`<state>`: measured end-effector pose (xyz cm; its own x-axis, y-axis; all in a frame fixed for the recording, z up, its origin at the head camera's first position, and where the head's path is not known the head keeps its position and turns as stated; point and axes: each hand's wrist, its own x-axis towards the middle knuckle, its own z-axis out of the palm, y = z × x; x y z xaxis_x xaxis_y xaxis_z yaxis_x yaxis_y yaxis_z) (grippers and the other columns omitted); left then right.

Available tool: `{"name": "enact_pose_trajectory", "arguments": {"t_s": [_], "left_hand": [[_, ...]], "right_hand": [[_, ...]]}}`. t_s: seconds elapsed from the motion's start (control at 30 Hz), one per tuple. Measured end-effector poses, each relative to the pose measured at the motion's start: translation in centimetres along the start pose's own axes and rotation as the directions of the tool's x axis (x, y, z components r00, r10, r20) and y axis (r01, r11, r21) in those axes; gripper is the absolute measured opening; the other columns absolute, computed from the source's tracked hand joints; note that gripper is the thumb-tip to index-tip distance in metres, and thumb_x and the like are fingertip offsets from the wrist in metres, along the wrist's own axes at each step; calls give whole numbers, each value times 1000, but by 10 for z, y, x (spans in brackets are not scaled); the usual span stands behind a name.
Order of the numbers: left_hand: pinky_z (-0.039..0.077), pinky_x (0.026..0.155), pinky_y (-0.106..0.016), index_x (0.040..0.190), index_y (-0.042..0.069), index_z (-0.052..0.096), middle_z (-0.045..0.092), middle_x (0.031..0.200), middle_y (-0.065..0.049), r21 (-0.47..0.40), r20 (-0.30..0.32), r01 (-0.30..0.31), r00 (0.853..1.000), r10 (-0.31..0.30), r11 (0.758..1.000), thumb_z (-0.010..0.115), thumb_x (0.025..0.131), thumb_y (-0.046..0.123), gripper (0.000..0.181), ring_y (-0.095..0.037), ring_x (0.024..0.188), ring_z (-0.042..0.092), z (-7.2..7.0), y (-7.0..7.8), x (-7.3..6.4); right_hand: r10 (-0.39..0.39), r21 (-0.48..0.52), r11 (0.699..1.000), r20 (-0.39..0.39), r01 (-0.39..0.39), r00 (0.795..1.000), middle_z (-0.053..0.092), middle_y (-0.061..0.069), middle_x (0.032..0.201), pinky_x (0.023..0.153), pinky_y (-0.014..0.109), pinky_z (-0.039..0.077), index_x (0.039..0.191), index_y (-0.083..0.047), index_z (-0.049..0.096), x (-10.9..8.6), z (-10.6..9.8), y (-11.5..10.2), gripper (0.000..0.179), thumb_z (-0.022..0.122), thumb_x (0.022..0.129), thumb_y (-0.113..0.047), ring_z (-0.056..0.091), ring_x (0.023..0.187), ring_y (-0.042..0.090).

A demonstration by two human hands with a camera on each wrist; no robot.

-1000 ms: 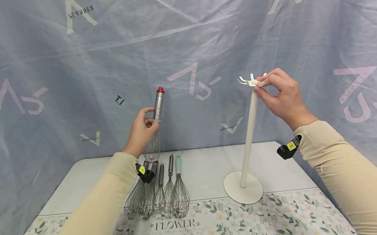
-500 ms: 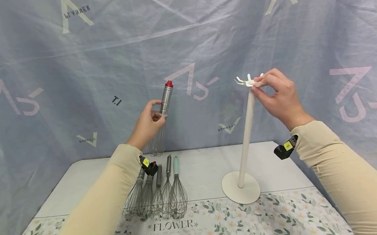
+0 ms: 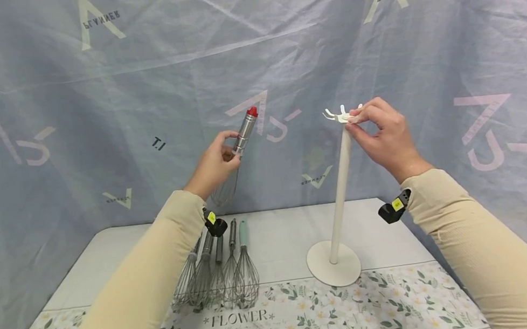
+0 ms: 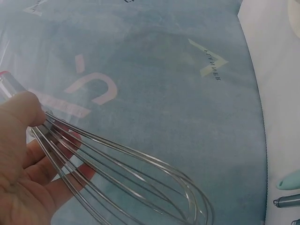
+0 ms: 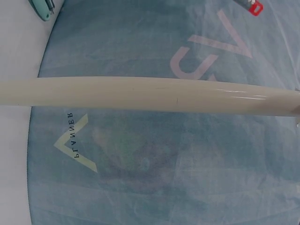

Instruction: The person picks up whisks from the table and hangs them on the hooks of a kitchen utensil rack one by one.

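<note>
Silver metal, polished and banded, makes up the cylindrical handle of a balloon whisk with a bright red cap [image 3: 246, 131]; below it, thin steel wires bow out into a long, rounded cage [image 4: 140, 171]. The whisk is in the air above the far part of the white table [image 3: 282, 244], in front of the grey-blue printed curtain [image 3: 176, 82], and well apart from the cream-white metal stand with a round base [image 3: 340, 194].

The left hand [image 3: 216, 161] grips the whisk near where handle meets wires, thumb on one side and bent fingers on the other. The right hand [image 3: 384, 134] pinches the white, curved-prong hook piece [image 3: 342, 116] at the top of the stand between thumb and index finger, a narrow hold; the right wrist view shows mostly the pole.

The whisk's long axis is slanted: its red end points up and to the right, toward the stand's side, and its wire cage hangs down and to the left. Below lies a row of other wire whisks [image 3: 219, 251], cages toward the person, the rightmost with a mint-green handle [image 3: 243, 234].
</note>
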<state>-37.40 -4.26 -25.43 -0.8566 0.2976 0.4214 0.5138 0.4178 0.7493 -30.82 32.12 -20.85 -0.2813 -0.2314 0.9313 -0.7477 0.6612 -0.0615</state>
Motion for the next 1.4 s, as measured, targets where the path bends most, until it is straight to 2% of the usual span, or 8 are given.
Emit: {"name": "enact_pose_trajectory", "arguments": {"t_s": [0.13,0.27,0.4,0.67,0.9,1.07,1.2,1.4], "left_hand": [[52,80,-42,146,25,43,66,108,-8,32,31,-21,999,21,999,60,100,6,52,-22,96,65,3,5,5],[52,76,-41,146,25,43,67,103,-7,67,61,-52,997,48,996,61,99,6,54,-22,91,65,6,10,12],[50,72,-40,146,26,42,66,101,-6,83,86,-69,994,62,994,61,99,5,54,-23,85,64,10,19,17],[48,68,-38,146,28,42,67,104,-4,128,114,-73,992,58,989,61,99,5,56,-23,80,62,19,27,22],[42,60,-35,143,27,44,68,101,-8,168,133,-111,987,89,980,59,99,5,52,-22,64,50,25,32,28],[39,57,-34,140,29,45,65,89,-5,190,152,-130,983,101,973,58,98,5,50,-19,61,45,29,37,32],[34,55,-32,138,30,46,59,80,-6,205,168,-158,978,124,966,56,96,3,51,-16,58,38,31,41,37],[33,54,-32,138,31,46,57,76,-6,210,184,-188,971,150,959,56,96,3,51,-16,55,35,38,48,40]], "right_hand": [[4,35,999,-33,-2,999,63,15,90,91,14,47,81,3,67,-1,3,0,16,81,79,11,68,101,18],[-4,48,999,-56,7,998,63,15,89,91,13,47,80,2,67,-1,4,-1,18,82,77,11,68,98,24],[-7,50,999,-58,10,998,63,16,89,91,14,47,80,2,67,0,4,-1,18,82,77,12,68,98,25],[1,8,1000,5,-1,1000,62,16,92,92,15,47,83,4,66,0,3,0,14,79,82,8,67,102,27],[10,0,1000,12,-10,1000,62,16,93,92,14,46,84,3,66,-1,3,-2,13,79,83,6,67,101,29],[5,6,1000,0,-5,1000,62,16,92,92,14,47,83,2,66,-2,3,-1,14,80,82,7,68,101,28],[-2,32,999,-33,3,999,62,15,90,91,14,48,81,2,66,-1,4,-2,16,80,80,10,68,99,28],[-9,28,1000,-28,9,1000,62,15,90,92,14,47,82,2,66,0,2,-2,16,80,80,9,68,99,30]]}}
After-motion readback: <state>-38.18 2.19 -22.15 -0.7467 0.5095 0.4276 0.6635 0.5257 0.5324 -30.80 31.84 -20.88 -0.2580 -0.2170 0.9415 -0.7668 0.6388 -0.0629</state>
